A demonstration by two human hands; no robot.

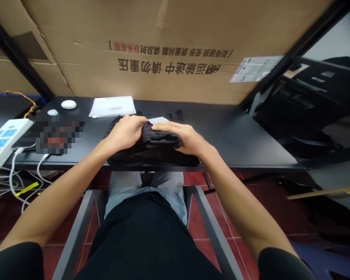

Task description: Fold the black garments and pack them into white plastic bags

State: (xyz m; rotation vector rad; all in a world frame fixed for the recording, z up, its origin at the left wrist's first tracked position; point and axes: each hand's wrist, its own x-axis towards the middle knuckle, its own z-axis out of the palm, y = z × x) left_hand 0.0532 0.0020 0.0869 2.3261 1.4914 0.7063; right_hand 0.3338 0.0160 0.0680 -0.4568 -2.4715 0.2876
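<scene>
A bundle of soft black fabric (156, 153) lies at the desk's front edge, partly folded over; whether it is a bag or a garment I cannot tell. My left hand (127, 131) is closed on the upper left of the fabric, fingers curled over its edge. On the other side, my right hand (188, 136) grips the folded part, its fingers stretched across the top and thumb side below. Between the hands a pale flat piece (157, 120) sticks out at the fabric's far side; most of it is hidden. Dark straps (176, 115) lie just behind.
Behind the black desk (236, 136) stands a large cardboard sheet (169, 31). White flat packets (113, 106), a white oval object (69, 104) and a blurred-out dark item (60, 136) lie left, near a power strip (7, 140) with cables. A black bag (303, 97) is at right.
</scene>
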